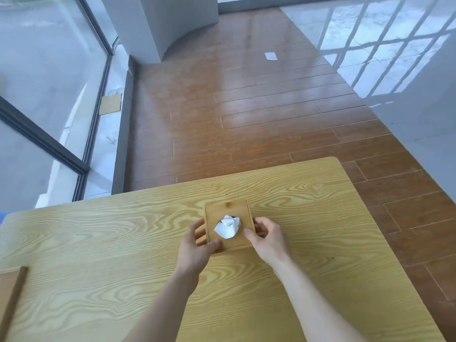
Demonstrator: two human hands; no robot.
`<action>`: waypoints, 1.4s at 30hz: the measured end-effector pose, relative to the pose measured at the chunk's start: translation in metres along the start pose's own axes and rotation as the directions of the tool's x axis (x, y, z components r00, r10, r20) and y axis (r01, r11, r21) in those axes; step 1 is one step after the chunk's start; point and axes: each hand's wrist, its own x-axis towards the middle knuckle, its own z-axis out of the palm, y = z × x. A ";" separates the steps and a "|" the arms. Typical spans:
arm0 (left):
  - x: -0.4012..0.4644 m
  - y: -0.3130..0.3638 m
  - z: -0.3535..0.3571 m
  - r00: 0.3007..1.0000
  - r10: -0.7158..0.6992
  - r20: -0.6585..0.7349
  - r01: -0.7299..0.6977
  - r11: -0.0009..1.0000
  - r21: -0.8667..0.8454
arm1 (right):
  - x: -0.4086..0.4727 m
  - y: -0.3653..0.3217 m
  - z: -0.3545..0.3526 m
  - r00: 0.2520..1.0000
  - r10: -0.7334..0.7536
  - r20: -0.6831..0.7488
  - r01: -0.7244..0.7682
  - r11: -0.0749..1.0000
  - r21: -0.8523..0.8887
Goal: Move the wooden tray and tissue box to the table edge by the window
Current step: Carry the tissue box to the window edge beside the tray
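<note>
A square wooden tissue box (228,211) with a white tissue (227,227) poking from its top hole stands near the middle of the light wooden table (123,243). My left hand (197,243) clasps its left side with the thumb on the near top edge. My right hand (267,236) clasps its right side. Only a corner of the wooden tray (11,297) shows, at the table's left edge toward the window.
A large window (49,95) with dark frames runs along the left, beyond the table's left edge. Brown plank floor (246,107) lies past the far table edge, with a white paper scrap (270,56) on it. A white wall stands at the right.
</note>
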 end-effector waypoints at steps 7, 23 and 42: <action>-0.002 0.013 -0.071 0.998 0.052 -0.044 -0.055 0.996 -0.069 | -0.021 -0.052 0.051 0.997 -0.073 0.002 0.073 0.997 -0.025; 0.039 0.007 -0.379 0.981 0.108 -0.162 -0.140 0.970 -0.199 | -0.073 -0.202 0.333 0.994 -0.085 0.070 0.084 0.996 0.020; 0.110 -0.067 -0.577 0.940 0.055 -0.337 -0.108 0.984 -0.142 | -0.075 -0.239 0.564 0.981 -0.036 0.190 0.052 0.995 -0.081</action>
